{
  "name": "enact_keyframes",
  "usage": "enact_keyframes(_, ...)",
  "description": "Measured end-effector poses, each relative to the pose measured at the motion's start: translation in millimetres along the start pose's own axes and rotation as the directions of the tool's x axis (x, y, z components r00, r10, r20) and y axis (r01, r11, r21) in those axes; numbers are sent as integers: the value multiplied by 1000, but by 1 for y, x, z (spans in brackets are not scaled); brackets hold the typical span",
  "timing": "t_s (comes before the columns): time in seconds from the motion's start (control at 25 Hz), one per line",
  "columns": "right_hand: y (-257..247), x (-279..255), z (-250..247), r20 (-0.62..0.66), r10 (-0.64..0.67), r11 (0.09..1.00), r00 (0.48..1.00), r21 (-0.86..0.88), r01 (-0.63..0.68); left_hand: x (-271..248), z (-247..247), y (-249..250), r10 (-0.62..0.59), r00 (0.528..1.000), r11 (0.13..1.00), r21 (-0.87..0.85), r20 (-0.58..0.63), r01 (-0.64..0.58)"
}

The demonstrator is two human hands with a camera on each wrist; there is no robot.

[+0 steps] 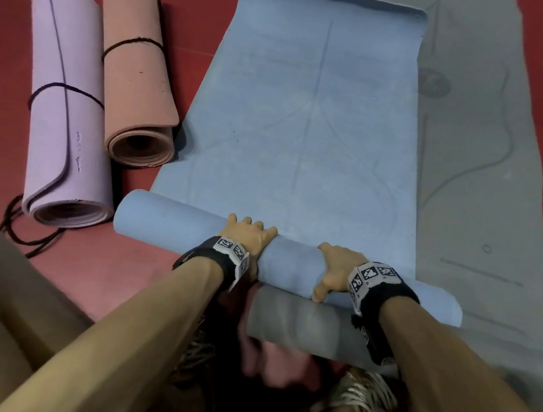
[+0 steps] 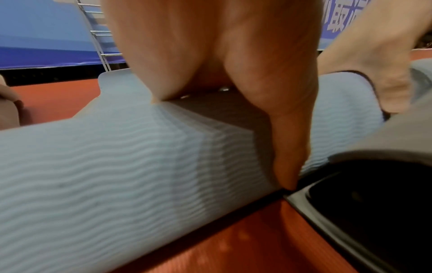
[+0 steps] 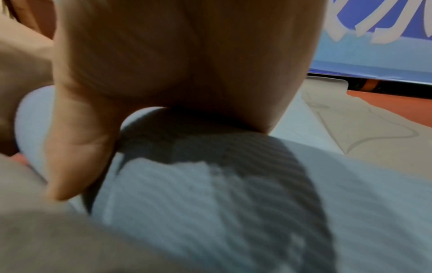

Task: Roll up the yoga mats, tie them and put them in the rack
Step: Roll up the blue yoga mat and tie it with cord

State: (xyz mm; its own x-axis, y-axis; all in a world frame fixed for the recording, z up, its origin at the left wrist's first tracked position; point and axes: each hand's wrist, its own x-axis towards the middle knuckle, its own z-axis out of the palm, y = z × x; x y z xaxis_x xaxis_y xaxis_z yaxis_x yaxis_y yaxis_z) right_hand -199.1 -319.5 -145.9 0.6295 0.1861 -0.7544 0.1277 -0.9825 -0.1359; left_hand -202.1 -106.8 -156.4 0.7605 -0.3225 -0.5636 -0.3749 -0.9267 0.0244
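A blue yoga mat lies spread on the red floor, its near end wound into a roll. My left hand sits on the roll's middle, fingers curled over the top. My right hand grips the roll further right, thumb down its near side. In the left wrist view the left hand covers the ribbed roll, with the right hand beyond. In the right wrist view the right hand wraps the roll.
A lilac rolled mat and a pink rolled mat, each tied with black cord, lie at the left. A grey mat lies flat at the right, its near end rolled by my shoes. Loose cord lies nearby. A wire rack stands behind.
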Motion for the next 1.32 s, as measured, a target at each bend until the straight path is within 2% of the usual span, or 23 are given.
enact_keyframes(0.12,-1,-10,10,-118,-41,993,992,-114,27,11,-17,-4,-17,994,1000,-24,105,20)
enact_keyframes(0.2,-3,-17,18,-145,-34,989,989,-145,13,20,-23,-5,-4,974,999,-40,228,14)
enact_keyframes(0.28,-4,-16,20,-148,-20,989,989,-148,-3,22,-22,-5,11,960,998,-60,279,5)
enact_keyframes(0.36,-5,-13,17,-128,-12,991,992,-130,-4,18,-15,-7,-1,969,999,-46,246,13)
enact_keyframes(0.52,-3,-2,4,-40,4,999,999,-51,-6,3,0,-6,20,999,1000,-21,47,-19)
enact_keyframes(0.64,0,2,-12,45,-5,999,999,32,4,-12,12,-4,17,996,998,56,-87,-12)
enact_keyframes(0.76,1,3,-13,90,-13,999,996,47,9,-15,17,-1,10,996,998,66,-89,-4)
enact_keyframes(0.84,0,3,-6,68,12,998,998,58,-16,-10,10,-2,20,998,999,42,-64,-17)
enact_keyframes(0.96,-2,-5,7,-84,5,997,996,-73,-11,0,-4,-6,17,1000,1000,-22,-11,-18)
enact_keyframes(1.08,-6,-15,20,-185,-22,985,982,-171,-10,11,-18,-9,14,992,998,-60,124,-6)
enact_keyframes(1.2,-8,-14,19,-181,-8,989,983,-147,-19,13,-19,-9,6,987,997,-75,162,7)
enact_keyframes(1.32,-11,-8,10,-120,0,991,993,-131,-16,5,-8,-9,-3,995,999,-51,99,8)
